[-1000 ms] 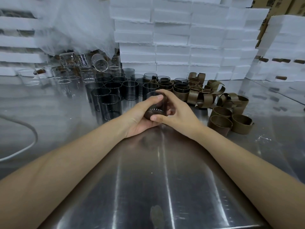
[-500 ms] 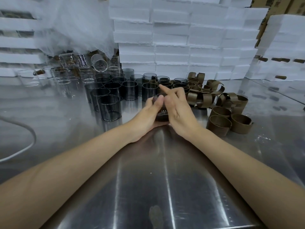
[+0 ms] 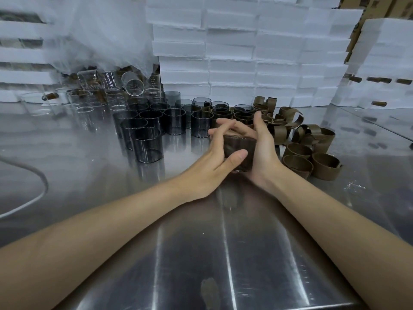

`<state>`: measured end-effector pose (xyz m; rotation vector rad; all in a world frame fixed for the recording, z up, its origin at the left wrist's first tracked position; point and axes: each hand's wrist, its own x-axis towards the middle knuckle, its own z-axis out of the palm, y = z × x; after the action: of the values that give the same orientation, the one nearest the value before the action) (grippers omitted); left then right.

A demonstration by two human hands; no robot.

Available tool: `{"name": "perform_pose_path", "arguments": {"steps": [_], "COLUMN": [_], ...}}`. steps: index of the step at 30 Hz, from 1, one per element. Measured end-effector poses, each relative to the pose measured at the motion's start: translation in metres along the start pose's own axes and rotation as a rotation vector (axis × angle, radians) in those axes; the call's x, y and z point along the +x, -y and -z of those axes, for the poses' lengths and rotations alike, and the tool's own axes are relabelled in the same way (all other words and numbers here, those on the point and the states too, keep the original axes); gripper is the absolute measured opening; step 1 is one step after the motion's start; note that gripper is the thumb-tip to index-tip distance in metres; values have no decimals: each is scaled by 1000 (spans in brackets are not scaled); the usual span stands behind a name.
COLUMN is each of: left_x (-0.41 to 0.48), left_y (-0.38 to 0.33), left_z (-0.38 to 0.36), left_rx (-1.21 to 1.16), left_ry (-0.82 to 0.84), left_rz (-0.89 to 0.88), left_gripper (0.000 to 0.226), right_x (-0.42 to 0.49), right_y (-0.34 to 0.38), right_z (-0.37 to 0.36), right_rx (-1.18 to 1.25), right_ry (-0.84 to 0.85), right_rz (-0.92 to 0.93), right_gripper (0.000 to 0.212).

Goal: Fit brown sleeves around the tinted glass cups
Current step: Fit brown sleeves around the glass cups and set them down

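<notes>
Field note: I am looking at one cup (image 3: 242,154) of dark tinted glass, sitting between both hands near the middle of the table (image 3: 223,253). A brown sleeve (image 3: 232,146) is wrapping its wall, leaving a thin glass rim showing along the top. I cannot tell whether its base is touching the steel.

The left hand (image 3: 210,161) is gripping the cup from the left, with the thumb lying across the near face and the fingers curling over the top. The right hand (image 3: 262,153) is cupping the right side, its fingers curling round the far edge and crossing the left hand's fingers.

- Behind and to the left, bare tinted cups (image 3: 152,130) are standing upright in a tight cluster.
- Just right of the hands, loose sleeves (image 3: 308,151) are lying heaped, some as closed rings, some uncurling.
- Farther left, clear glasses (image 3: 96,99) are standing, with one lying tipped on its side.
- White foam boxes (image 3: 234,52) are rising in stacks behind everything.
- A white cable (image 3: 38,198) is looping across the table at the left edge.
</notes>
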<state>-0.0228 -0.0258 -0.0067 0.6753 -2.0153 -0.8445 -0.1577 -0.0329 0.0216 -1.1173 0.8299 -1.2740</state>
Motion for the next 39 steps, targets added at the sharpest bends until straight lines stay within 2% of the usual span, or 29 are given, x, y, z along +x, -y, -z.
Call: {"name": "perform_pose_path", "arguments": {"steps": [3,6,10,12,15,17,20,23,26,28,34,39], "left_x": [2,8,18,21,21,19,15,10,7,7,8,11], "left_y": [-3,-2,6,9,9,8,7,6,3,4,12,13], "left_z": [-1,0,8,9,12,14,14,15,12,6,13,17], "left_rx": [-194,-483,-677,-657,-595,-519,-348,-54,440,626,437,133], "left_ry": [-73,-224,-463,-513,-549,-536,-510,-496,-326,-228,-206,-251], "left_rz": [-21,101,237,274,320,364,366,225,-36,-96,112,317], "left_gripper": [53,53,42,36,36,41,42,44,43,44,71,93], "right_x": [2,8,10,8,6,5,4,4,8,9,9,8], "right_y": [-2,-9,-18,-18,-18,-19,-20,-20,-22,-23,-25,-24], "right_z": [-3,-5,-10,-11,-8,-7,-8,-8,-7,-5,-5,-7], "right_rx": [22,75,-210,-331,-374,-413,-464,-496,-602,-746,-864,-827], "right_ry": [60,44,-3,-45,37,107,57,-71,-155,-182,-137,-22], "right_rz": [-89,-87,63,153,205,210,230,243,281,336,331,300], "right_gripper": [80,67,39,35,64,75,70,64,44,30,32,44]}}
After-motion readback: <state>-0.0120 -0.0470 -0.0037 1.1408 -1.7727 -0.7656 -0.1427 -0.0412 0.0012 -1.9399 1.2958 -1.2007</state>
